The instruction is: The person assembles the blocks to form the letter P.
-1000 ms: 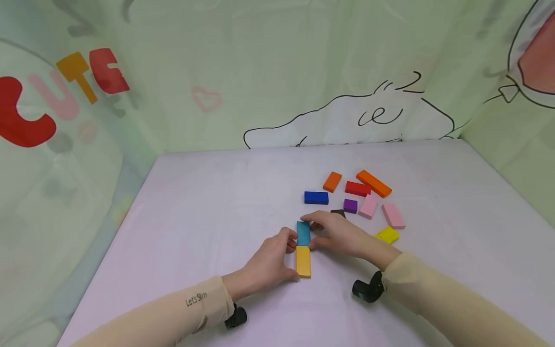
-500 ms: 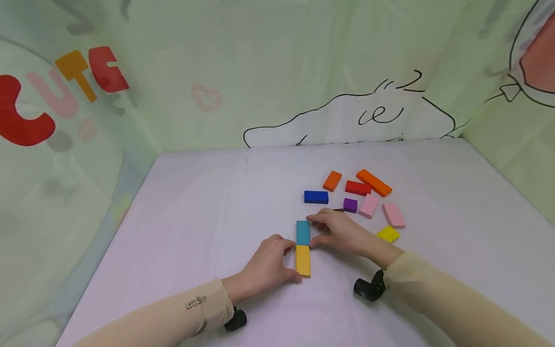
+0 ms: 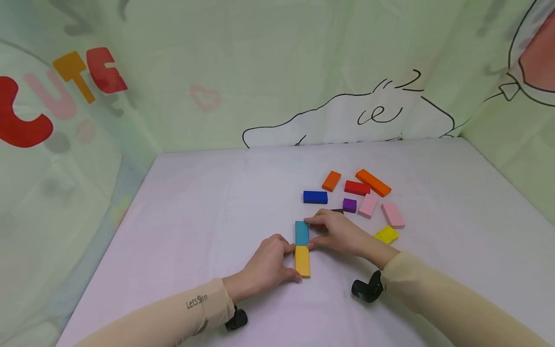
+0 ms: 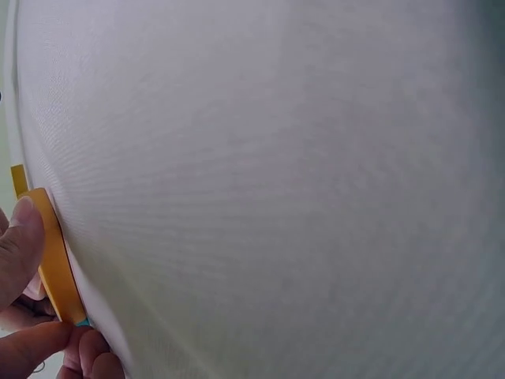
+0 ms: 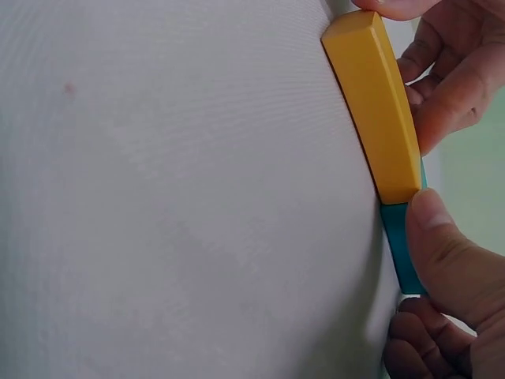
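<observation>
A teal block [image 3: 301,233] and a yellow-orange block [image 3: 302,262] lie flat on the table, end to end in one straight line. My left hand [image 3: 269,262] grips the yellow-orange one lengthwise, thumb at its near end and fingertips by the seam. On the right side my right hand [image 3: 340,233] holds the teal block, thumb beside the seam and index finger at the far corner. The right wrist view shows the yellow-orange block [image 5: 371,103] meeting the teal block [image 5: 398,245], whose upper face is partly behind the right thumb.
Beyond the hands lie a blue block [image 3: 315,197], a purple block [image 3: 349,205], a red block [image 3: 357,188], two orange ones and two pink ones. A yellow block [image 3: 386,234] is by the right wrist. The right hand mostly covers a dark block [image 3: 337,210].
My left fingertips have slid nearer, from beside the teal block to the seam. My right hand has shifted only slightly, and the two blocks remain in line.
</observation>
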### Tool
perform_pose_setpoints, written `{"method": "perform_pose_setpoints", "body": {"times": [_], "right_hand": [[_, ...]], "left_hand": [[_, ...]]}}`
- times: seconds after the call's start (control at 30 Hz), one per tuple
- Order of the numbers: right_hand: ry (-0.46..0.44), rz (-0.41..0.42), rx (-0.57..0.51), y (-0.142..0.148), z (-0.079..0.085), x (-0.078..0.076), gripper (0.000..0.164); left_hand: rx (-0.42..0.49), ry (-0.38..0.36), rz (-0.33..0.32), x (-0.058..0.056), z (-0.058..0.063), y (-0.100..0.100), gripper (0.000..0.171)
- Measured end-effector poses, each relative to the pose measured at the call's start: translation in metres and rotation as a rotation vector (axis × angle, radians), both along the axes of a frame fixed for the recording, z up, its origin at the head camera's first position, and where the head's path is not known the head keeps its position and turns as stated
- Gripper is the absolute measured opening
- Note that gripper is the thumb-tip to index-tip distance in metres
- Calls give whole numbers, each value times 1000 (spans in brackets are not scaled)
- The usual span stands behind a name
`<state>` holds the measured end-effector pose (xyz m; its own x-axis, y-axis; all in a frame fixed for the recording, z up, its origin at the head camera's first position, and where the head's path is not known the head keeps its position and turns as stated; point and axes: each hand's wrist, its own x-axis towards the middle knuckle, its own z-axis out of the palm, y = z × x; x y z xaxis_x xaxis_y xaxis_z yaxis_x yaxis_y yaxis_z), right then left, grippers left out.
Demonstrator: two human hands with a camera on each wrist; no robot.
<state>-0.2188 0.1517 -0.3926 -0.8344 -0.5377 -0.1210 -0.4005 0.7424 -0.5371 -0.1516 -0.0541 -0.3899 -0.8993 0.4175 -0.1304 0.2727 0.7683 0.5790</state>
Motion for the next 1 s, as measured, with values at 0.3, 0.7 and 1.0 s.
{"method": "perform_pose_setpoints", "body": {"times": [0.3, 0.7, 1.0], "right_hand": [[-25, -51, -25, -3, -2, 1, 64], [-13, -44, -24, -12, 1, 1, 58], [4, 19, 16, -51, 1, -3, 57]], "left_hand": [[61, -46, 31, -3, -3, -2, 66], [63, -58, 46, -2, -3, -8, 67], [70, -95, 92, -1, -3, -46, 65]]}}
